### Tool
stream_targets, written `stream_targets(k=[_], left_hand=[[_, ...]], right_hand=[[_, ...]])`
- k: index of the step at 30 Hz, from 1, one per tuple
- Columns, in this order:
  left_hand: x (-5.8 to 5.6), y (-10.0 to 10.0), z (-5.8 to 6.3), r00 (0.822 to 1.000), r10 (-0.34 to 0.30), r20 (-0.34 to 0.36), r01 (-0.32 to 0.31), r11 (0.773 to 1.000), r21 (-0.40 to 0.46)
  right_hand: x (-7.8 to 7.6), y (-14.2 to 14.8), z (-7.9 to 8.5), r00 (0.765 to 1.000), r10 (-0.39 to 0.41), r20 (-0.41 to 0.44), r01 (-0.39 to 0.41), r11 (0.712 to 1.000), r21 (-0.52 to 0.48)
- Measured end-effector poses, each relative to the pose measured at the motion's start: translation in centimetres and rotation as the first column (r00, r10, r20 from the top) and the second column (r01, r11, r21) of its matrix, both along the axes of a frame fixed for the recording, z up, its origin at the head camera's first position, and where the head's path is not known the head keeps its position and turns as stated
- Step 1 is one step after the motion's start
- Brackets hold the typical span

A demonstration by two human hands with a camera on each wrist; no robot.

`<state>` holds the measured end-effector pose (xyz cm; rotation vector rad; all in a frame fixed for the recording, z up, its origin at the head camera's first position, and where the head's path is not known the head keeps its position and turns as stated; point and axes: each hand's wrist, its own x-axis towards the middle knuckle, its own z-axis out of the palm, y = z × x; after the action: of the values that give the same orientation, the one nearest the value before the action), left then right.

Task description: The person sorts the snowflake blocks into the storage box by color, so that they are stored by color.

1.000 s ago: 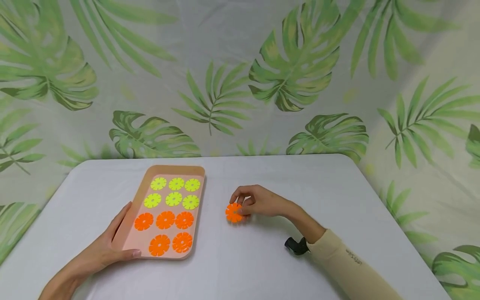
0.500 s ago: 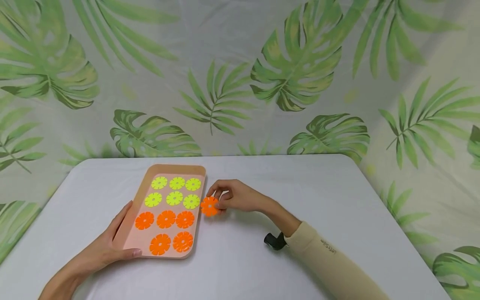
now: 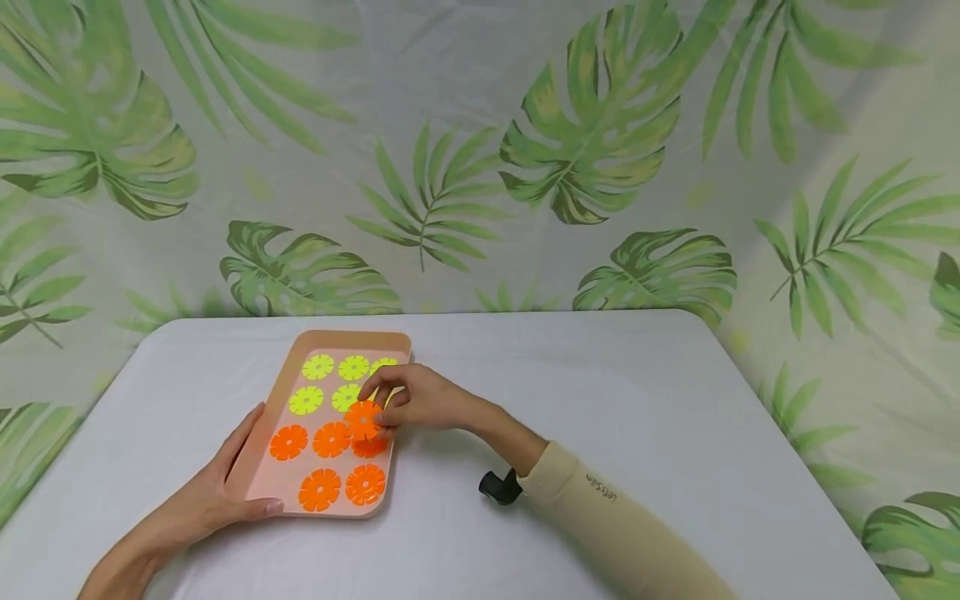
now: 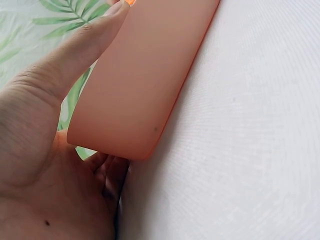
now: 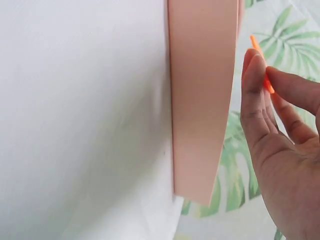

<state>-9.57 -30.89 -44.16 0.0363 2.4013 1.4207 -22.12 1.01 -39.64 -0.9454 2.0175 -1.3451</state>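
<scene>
My left hand (image 3: 197, 505) holds the pink tray (image 3: 264, 487) by its near left corner, thumb along the near rim and fingers along the left side. The left wrist view shows the thumb (image 4: 85, 47) at the top edge of the tray wall (image 4: 140, 75). Over the tray's right part, my right hand (image 3: 431, 400) pinches an orange notched disc (image 3: 363, 419) between thumb and fingers. That disc (image 5: 254, 44) appears edge-on in the right wrist view, beyond the tray wall. It overlaps another orange disc (image 3: 370, 448) lying in the tray.
Several yellow notched discs (image 3: 318, 367) lie in rows in the far half of the tray; the right hand partly hides some. Several orange discs (image 3: 319, 490) lie in the near half. A white cloth (image 3: 600, 367) covers the table. A black device (image 3: 500, 488) sits at the right wrist.
My right hand has moved left with the orange disc, from the white cloth right of the tray to over the tray. The left hand and the tray have stayed put.
</scene>
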Motion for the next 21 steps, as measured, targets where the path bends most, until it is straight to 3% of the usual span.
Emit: stream_targets(k=[7, 13, 21], left_hand=[[0.4, -0.8, -0.3, 1.000, -0.013, -0.002, 0.013, 0.999, -0.031], [0.4, -0.8, -0.3, 0.998, -0.029, -0.049, 0.026, 0.999, -0.046], [0.1, -0.4, -0.5, 0.998, -0.034, -0.062, 0.035, 0.999, 0.024]], right_hand=[[1.5, -3.7, -0.5, 0.999, -0.033, 0.021, 0.032, 0.999, 0.038], [2.3, -6.0, -0.8, 0.996, -0.016, -0.085, 0.026, 0.994, 0.111], [3.5, -8.7, -0.8, 0.996, 0.023, -0.086, -0.005, 0.977, 0.213]])
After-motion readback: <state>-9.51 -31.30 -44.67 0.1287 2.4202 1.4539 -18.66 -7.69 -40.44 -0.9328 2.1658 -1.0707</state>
